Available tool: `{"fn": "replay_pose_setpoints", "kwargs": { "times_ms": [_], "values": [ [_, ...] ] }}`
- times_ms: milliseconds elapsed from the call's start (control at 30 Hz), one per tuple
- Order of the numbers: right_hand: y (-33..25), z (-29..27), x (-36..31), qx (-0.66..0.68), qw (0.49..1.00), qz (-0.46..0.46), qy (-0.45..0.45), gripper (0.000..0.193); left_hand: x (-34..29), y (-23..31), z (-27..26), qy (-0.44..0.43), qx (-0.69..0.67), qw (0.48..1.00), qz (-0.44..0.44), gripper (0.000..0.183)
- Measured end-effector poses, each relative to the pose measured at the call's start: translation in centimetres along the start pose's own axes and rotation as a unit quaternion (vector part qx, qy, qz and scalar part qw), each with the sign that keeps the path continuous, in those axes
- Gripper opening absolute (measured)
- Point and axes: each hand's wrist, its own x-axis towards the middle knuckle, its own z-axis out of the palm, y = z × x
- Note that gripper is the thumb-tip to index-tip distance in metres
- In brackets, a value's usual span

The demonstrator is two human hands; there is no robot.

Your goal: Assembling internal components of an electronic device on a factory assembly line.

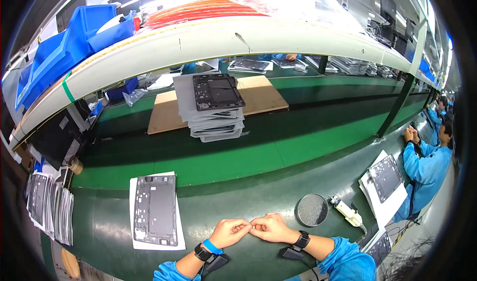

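Observation:
Over the dark green bench, my left hand (pixel 230 232) and my right hand (pixel 271 228) meet with their fingertips pinched together. Whatever lies between the fingers, if anything, is too small or hidden to make out. To the left of my hands, a dark flat tablet housing (pixel 155 209) with small pale patches rests on white paper (pixel 181 239). Right of my right hand stands a round dish (pixel 312 210) with a grey, grainy-looking inside. Beside that dish is a cream-coloured handheld device (pixel 348 211) with a cable. Both wrists wear black bands, and the left also has a blue one.
Beyond the bench, a green conveyor (pixel 258 154) carries a brown board (pixel 268 93) and a stack of sheets with a dark housing (pixel 218 91) on top. A shelf (pixel 238 36) crosses above. Stacked housings (pixel 47 201) stand at left. A person in blue (pixel 425 162) sits at right.

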Motion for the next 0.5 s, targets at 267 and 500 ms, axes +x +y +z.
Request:
{"fn": "replay_pose_setpoints", "kwargs": {
  "times_ms": [267,500],
  "values": [
    [-0.09,-0.32,0.22,-0.013,0.999,0.012,-0.029,0.016,0.04,-0.25,-0.27,-0.01,0.004,1.0,-0.018,0.013],
    [0.0,-0.25,0.31,-0.007,1.0,-0.026,0.004,0.01,0.14,0.29,-0.22,-0.006,0.0,1.0,-0.023,0.012]
  ]
}}
